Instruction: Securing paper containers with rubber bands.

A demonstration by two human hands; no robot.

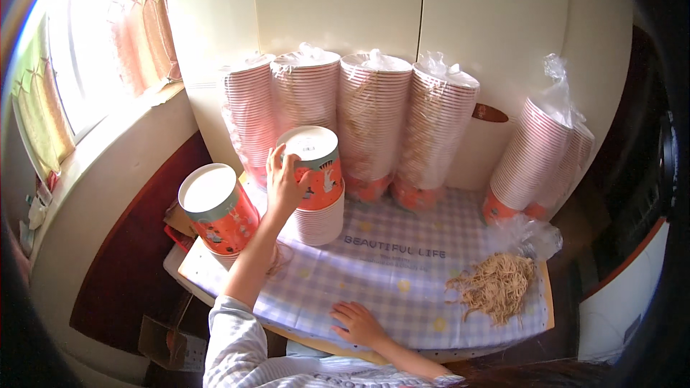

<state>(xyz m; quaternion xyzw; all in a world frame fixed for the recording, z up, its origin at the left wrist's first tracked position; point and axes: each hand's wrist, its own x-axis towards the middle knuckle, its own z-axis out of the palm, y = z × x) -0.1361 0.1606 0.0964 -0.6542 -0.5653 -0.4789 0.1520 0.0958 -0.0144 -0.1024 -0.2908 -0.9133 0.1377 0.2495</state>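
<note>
A stack of upside-down paper buckets (316,223) stands left of the table's middle, its top one (327,181) orange and green with a white base. My left hand (286,181) is closed against the left side of that top bucket, fingers bent along its wall. Nearer the left edge is another upside-down stack with an orange and green paper bucket (224,208) on top, partly behind my left forearm. My right hand (359,325) lies at the table's front edge, palm down, with its fingers apart and nothing in it.
Several tall bucket stacks in clear plastic bags (374,122) line the back wall. More bagged stacks (528,158) lean at the right. A heap of tan rubber bands (499,287) lies on the checked tablecloth (388,294), beside a crumpled clear bag (532,237).
</note>
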